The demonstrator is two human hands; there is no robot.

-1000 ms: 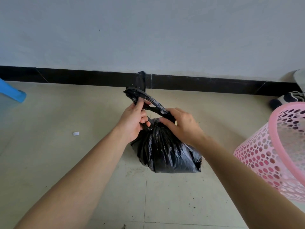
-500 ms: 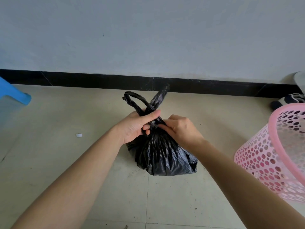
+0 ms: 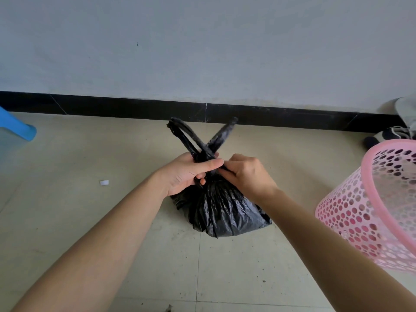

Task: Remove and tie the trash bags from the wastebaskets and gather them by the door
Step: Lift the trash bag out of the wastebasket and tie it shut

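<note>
A full black trash bag (image 3: pixel 221 210) sits on the tiled floor in front of the wall. Its two handle loops cross into an X above the neck, one pointing up left, the other up right. My left hand (image 3: pixel 188 172) grips the bag's neck from the left, thumb laid across the crossing. My right hand (image 3: pixel 246 174) pinches the same neck from the right. A pink perforated wastebasket (image 3: pixel 369 212) stands tilted at the right edge, with no bag visible in it.
A black skirting board (image 3: pixel 112 106) runs along the grey wall. A blue plastic stool leg (image 3: pixel 15 126) shows at far left. A small white scrap (image 3: pixel 104 182) lies on the floor. Dark striped fabric (image 3: pixel 387 134) lies behind the wastebasket.
The bag has come down from mid-air onto the floor. The handle loops, first stretched between my hands, now cross above the neck, and both hands have closed in on the neck.
</note>
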